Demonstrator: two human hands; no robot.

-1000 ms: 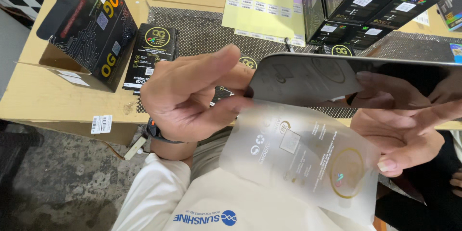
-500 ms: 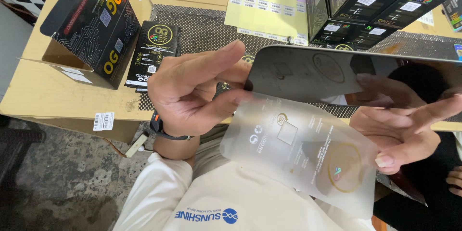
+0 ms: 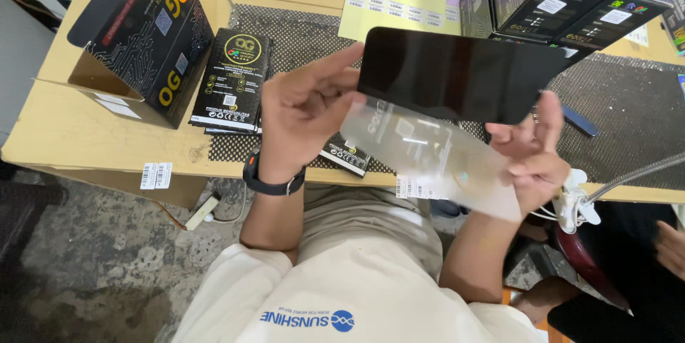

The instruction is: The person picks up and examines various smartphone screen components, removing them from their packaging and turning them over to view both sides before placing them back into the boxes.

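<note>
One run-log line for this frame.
left hand: holds phone | right hand: holds clear film | film hanging off phone's lower edge

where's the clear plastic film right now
In the head view, the clear film hangs mid-frame just below the dark phone, between the left hand and right hand, above the table edge.

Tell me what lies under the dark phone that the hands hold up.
Below the phone hangs a clear protective film, held by the left hand and right hand. Through it show the black mesh mat and table edge; the phone's back is hidden.
</note>
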